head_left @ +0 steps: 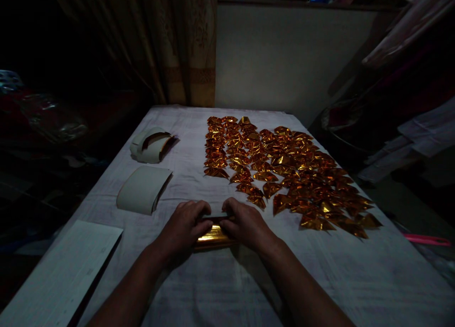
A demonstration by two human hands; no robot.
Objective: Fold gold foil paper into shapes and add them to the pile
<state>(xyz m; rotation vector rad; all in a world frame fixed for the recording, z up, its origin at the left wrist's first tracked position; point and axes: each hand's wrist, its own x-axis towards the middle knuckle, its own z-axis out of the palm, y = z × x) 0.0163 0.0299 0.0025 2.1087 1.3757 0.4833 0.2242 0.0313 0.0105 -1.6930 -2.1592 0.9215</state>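
Head view shows the left hand (pixel 182 226) and the right hand (pixel 250 226) both gripping a gold foil sheet (pixel 214 237), which sits bowed like a shallow roll between them, low over the cloth-covered desk (pixel 201 294); whether it touches the cloth is hard to tell. Both thumbs (pixel 203 228) press its near face close to the upper edge, while the other fingers (pixel 202 206) curl over behind it, their tips partly hidden. Bending the foil looks to be the step in hand, and it should go best with equal pressure from each side, the thumbs level, so that the curve stays even and does not skew. A light pinch seems wise, as thin foil probably creases wherever it is squeezed hard. The bright strip between the thumbs is a handy guide: a straight glint suggests a smooth bend. Folded gold foil pieces (pixel 284 161) start just beyond the right fingers and spread out to their right, so that wrist is better kept low and inward; the curved pale cards (pixel 140 189), beyond the left fingers and to their left, leave that side more room
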